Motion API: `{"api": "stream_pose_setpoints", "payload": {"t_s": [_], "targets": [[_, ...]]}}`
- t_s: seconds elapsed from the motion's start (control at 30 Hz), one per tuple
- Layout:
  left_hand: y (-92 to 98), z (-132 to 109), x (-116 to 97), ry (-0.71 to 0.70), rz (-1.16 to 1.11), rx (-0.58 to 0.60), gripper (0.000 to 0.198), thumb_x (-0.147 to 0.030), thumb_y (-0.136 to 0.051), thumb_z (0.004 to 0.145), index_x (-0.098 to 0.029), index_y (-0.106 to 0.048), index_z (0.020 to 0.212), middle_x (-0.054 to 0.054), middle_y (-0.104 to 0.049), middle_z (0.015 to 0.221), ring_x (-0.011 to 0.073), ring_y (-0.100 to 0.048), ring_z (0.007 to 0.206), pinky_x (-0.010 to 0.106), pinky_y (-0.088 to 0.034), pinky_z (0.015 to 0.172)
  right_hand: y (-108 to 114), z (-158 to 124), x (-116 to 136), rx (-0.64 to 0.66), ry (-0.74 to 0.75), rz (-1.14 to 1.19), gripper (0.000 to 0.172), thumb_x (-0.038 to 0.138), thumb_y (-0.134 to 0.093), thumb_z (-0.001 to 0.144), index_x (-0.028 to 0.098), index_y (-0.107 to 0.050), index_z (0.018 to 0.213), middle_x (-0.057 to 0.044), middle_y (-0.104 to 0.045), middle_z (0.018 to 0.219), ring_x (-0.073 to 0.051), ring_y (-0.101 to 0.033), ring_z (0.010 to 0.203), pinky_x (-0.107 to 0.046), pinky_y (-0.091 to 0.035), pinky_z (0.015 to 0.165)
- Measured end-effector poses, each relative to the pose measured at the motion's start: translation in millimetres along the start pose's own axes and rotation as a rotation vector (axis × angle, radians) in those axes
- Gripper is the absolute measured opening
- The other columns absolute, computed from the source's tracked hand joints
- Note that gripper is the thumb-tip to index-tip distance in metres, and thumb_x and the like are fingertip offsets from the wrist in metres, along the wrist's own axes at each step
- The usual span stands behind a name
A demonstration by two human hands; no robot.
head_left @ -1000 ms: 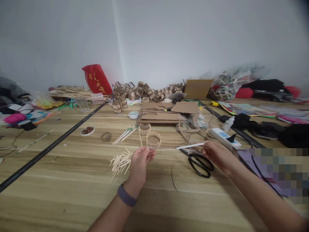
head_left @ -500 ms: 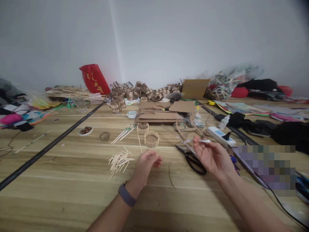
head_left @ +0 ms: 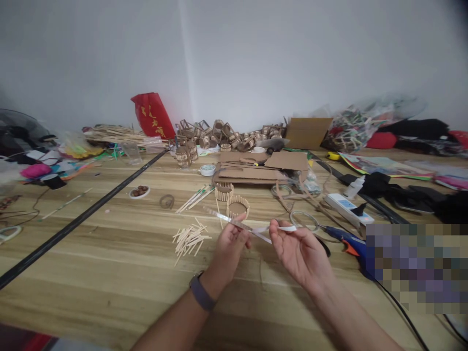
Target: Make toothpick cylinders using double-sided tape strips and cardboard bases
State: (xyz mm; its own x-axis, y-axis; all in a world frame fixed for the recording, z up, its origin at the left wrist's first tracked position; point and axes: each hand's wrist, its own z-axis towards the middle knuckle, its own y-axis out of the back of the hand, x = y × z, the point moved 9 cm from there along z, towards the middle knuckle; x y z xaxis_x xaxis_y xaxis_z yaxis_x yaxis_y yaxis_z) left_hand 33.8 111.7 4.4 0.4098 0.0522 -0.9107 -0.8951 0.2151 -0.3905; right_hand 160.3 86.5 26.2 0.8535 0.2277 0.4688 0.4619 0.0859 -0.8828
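Observation:
My left hand (head_left: pixel 232 246) pinches a thin, shiny whitish strip (head_left: pixel 221 214), whose free end sticks out to the left over a small round stick-walled basket (head_left: pixel 237 207). My right hand (head_left: pixel 303 253), palm up with the fingers curled, grips the white looped end of the strip between thumb and fingertips. Between the hands the strip runs slack in a narrow loop. Left of my left hand lies a loose pile of short wooden sticks (head_left: pixel 190 240). Behind my right hand only a black scissor handle (head_left: pixel 324 246) shows; the rest is hidden.
A blue glue gun (head_left: pixel 345 236) with its cord lies at right, near a white power strip (head_left: pixel 349 208). Cardboard sheets (head_left: pixel 252 173) and a second small basket (head_left: pixel 224 191) stand farther back. A dish of brown balls (head_left: pixel 139 192) sits at left. Many finished frames (head_left: pixel 234 136) are heaped by the wall.
My right hand has moved left and my left hand slightly up and right. Empty before, the left hand now grips the strip. The view has shifted, bringing the glue gun into sight.

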Motion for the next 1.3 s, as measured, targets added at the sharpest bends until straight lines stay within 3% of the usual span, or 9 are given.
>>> {"api": "stream_pose_setpoints", "payload": {"t_s": [0.2,0.37,0.47,0.57,0.63,0.83,1.07,1.2,1.3], "targets": [[11.7,4,-3,-0.008,-0.014,-0.085,0.04,-0.044,-0.074,0.073,-0.011,-0.07,0.095,0.0,-0.062,0.064,0.0102,-0.053,0.057,0.023,-0.039,0.056,11,3,5,-0.135,0.046,-0.052,0.01,0.006,-0.07,0.067,0.014,-0.067,0.072,-0.007,-0.077,0.088,-0.016,-0.074,0.082,-0.022,-0.061,0.075],[22.4,9,-3,0.034,-0.166,-0.193,0.036,-0.037,-0.081,0.066,-0.011,-0.07,0.088,0.0,-0.063,0.066,0.0082,-0.051,0.054,0.022,-0.039,0.055,46,-7,-7,-0.421,0.154,-0.379,0.017,0.032,-0.065,0.081,0.018,-0.065,0.071,0.0,-0.068,0.069,-0.009,-0.061,0.052,-0.017,-0.053,0.05],[29.4,13,-3,0.05,-0.246,-0.242,0.032,-0.035,-0.08,0.068,-0.012,-0.068,0.087,-0.001,-0.06,0.067,0.0074,-0.05,0.056,0.02,-0.041,0.057,13,-16,-38,-0.141,0.211,-1.01,0.034,0.041,-0.054,0.089,0.018,-0.063,0.066,-0.001,-0.06,0.061,-0.014,-0.059,0.06,-0.024,-0.052,0.058],[36.3,15,-1,0.082,-0.33,-0.283,0.021,-0.028,-0.075,0.076,-0.013,-0.066,0.087,-0.002,-0.058,0.067,0.0072,-0.051,0.059,0.019,-0.042,0.059,-33,-37,-90,0.306,0.217,-1.415,0.028,0.034,-0.042,0.096,0.019,-0.066,0.097,-0.009,-0.068,0.099,-0.02,-0.063,0.093,-0.033,-0.051,0.084],[40.1,16,0,0.1,-0.374,-0.304,0.013,-0.024,-0.07,0.081,-0.013,-0.065,0.087,-0.001,-0.057,0.069,0.0069,-0.051,0.06,0.018,-0.042,0.06,-47,-46,-109,0.409,0.219,-1.537,0.029,0.027,-0.039,0.096,0.018,-0.06,0.113,-0.012,-0.065,0.113,-0.022,-0.061,0.104,-0.036,-0.049,0.091],[44.3,17,0,0.107,-0.443,-0.314,0.008,-0.021,-0.064,0.087,-0.014,-0.063,0.089,-0.002,-0.055,0.07,0.0065,-0.051,0.061,0.017,-0.042,0.06,-45,-48,-131,0.462,0.162,-1.639,0.037,0.017,-0.05,0.086,0.016,-0.057,0.123,-0.015,-0.061,0.125,-0.024,-0.058,0.115,-0.038,-0.048,0.097],[33.1,16,0,0.122,-0.463,-0.264,0.016,-0.024,-0.073,0.079,-0.011,-0.065,0.087,-0.002,-0.057,0.069,0.0048,-0.05,0.058,0.016,-0.043,0.057,-59,-49,-129,0.52,0.256,-1.419,0.024,0.019,-0.052,0.085,0.018,-0.064,0.106,-0.011,-0.066,0.106,-0.021,-0.062,0.098,-0.035,-0.053,0.085],[27.6,17,-3,0.094,-0.436,-0.236,0.03,-0.03,-0.083,0.067,-0.012,-0.068,0.085,-0.002,-0.058,0.067,0.0049,-0.051,0.059,0.016,-0.043,0.059,-69,-43,-105,0.448,0.406,-1.445,0.029,0.017,-0.048,0.089,0.02,-0.059,0.116,-0.008,-0.067,0.102,-0.017,-0.064,0.087,-0.028,-0.052,0.074],[23.3,14,-7,0.078,-0.392,-0.204,0.038,-0.037,-0.086,0.06,-0.013,-0.069,0.084,-0.002,-0.06,0.067,0.0067,-0.052,0.06,0.019,-0.044,0.06,-79,-36,-60,0.28,0.714,-1.598,0.017,0.012,-0.05,0.086,0.023,-0.06,0.096,-0.001,-0.067,0.081,-0.015,-0.06,0.069,-0.025,-0.045,0.063]]}}
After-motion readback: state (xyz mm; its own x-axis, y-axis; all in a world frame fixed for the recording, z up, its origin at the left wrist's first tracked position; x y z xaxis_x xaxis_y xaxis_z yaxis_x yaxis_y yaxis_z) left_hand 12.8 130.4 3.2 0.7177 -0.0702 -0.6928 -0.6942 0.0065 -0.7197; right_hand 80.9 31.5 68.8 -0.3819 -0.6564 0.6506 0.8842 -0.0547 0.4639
